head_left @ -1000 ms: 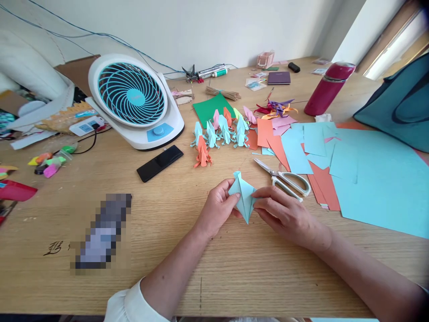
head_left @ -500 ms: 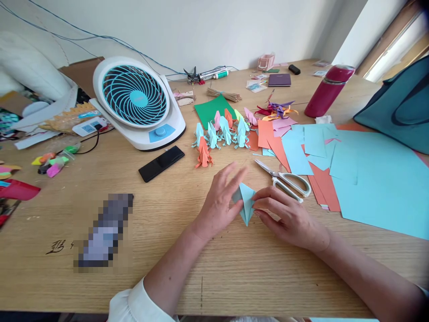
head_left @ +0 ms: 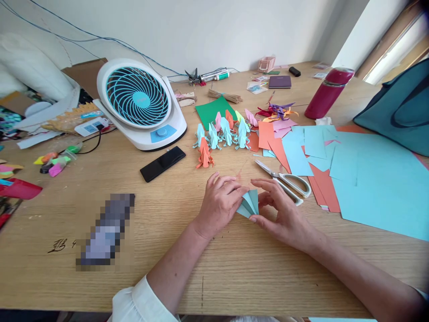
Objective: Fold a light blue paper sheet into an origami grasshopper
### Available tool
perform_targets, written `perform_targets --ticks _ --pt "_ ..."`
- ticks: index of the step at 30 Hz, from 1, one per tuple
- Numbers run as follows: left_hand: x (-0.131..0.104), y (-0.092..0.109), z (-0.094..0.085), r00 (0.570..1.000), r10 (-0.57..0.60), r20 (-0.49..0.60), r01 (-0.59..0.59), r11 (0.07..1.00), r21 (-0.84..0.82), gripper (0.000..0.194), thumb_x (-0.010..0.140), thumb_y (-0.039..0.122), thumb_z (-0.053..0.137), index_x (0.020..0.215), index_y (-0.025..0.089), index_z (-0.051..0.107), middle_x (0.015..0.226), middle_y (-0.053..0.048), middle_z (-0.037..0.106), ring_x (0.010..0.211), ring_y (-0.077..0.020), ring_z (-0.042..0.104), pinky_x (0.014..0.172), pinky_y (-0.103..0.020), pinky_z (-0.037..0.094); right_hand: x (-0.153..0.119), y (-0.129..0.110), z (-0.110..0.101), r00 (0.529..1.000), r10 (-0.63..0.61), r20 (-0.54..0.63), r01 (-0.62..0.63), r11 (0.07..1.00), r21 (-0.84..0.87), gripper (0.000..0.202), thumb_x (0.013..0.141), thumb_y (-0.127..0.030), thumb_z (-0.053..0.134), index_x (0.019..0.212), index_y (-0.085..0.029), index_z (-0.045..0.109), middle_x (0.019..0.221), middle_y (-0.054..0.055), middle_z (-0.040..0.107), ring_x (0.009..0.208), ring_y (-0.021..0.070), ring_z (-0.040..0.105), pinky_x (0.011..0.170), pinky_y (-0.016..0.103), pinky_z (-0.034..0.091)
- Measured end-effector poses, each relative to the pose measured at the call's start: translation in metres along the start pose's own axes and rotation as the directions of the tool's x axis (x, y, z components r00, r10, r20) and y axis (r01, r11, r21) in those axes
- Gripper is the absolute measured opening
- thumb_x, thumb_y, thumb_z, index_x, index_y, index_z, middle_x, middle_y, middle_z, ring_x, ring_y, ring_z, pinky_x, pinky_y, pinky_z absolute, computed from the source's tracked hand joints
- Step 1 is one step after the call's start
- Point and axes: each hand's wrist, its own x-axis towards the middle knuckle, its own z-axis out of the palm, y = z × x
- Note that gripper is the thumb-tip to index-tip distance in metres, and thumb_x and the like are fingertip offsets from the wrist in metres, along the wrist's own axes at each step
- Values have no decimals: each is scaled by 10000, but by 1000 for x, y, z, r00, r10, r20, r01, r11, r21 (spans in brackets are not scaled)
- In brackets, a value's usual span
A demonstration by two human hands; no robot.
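Observation:
A small folded light-blue paper (head_left: 248, 204) is on the table between my two hands, its flaps partly spread. My left hand (head_left: 221, 203) holds its left side, fingers pressed together on the paper. On the other side my right hand (head_left: 279, 210) touches the paper's lower right edge with the thumb, its fingers apart and curved around the right side. Several folded paper figures, blue ones (head_left: 227, 131) and an orange one (head_left: 204, 154) among them, stand beyond my hands. White-handled scissors (head_left: 288, 181) lie just past my right hand.
Blue sheets (head_left: 385, 179) and orange strips (head_left: 325, 188) spread to the right, near a magenta bottle (head_left: 326, 96) and a blue bag (head_left: 402, 107). A fan (head_left: 140, 103) and a black phone (head_left: 162, 163) are at the left. Green paper (head_left: 212, 112) lies behind the figures.
The folded paper has turned from an upright diamond to a tilted shape with spread flaps. My left fingers have come down onto it, and my right hand has opened somewhat.

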Motion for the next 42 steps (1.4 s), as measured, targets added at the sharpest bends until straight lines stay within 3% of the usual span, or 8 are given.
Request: perform_targets --ticks 5,11,16,21,27,32,39,42 --pt "0 0 -2 998 -5 -63 10 997 83 201 975 209 525 1080 223 696 1010 -18 750 1093 -231 608 1107 -514 282 -1 2 4 978 169 124 -189 967 168 656 880 -397 685 1424 -290 335 986 44 582 778 172 584 699 329 533" --pt "0 -1 -2 991 -98 -93 96 995 -21 212 967 182 522 1076 236 697 976 -23 739 1024 -211 613 1062 -467 330 1 6 9 976 189 111 -212 939 272 537 923 -333 622 1401 -318 379 982 35 563 843 176 578 707 311 509" --pt "3 2 -1 977 -200 -76 182 964 -195 214 978 209 488 956 201 701 886 -41 716 899 -198 610 931 -391 422 5 9 11 980 197 17 -187 897 401 450 936 -355 596 1341 -272 419 913 22 573 799 156 585 671 277 516" --pt "5 4 0 929 -368 -29 336 874 -351 244 960 246 487 778 178 635 742 -31 633 754 -174 579 732 -306 454 5 6 10 986 164 -21 -150 940 308 307 934 -305 586 1220 -226 508 917 35 590 791 151 588 672 279 525" --pt "5 8 -4 922 -386 -41 329 832 -447 202 926 292 545 772 184 618 755 -19 632 758 -166 574 739 -293 460 -1 -5 8 998 -38 -43 35 998 -57 270 908 -165 557 1169 -224 522 884 28 592 743 145 546 692 290 511" --pt "6 11 -10 900 -433 50 399 773 -494 294 938 299 504 674 183 562 641 15 540 660 -143 525 678 -269 452 -4 -6 10 987 -152 42 157 977 -147 343 919 -129 512 1238 -243 461 894 30 575 769 162 557 707 307 525" --pt "6 8 -10 944 -325 -46 277 862 -424 222 922 243 518 729 188 613 720 -11 631 773 -173 577 1013 -411 420 -4 -9 4 977 -183 109 193 977 -92 262 971 -254 509 1228 -213 477 936 58 589 813 175 555 754 333 508" --pt "6 6 -8 951 -308 1 279 860 -428 227 927 252 516 719 193 584 687 -5 605 747 -175 560 991 -414 434 -2 -7 2 993 -107 45 107 994 0 172 1011 -289 446 1130 -209 541 919 52 591 802 164 550 739 315 490"
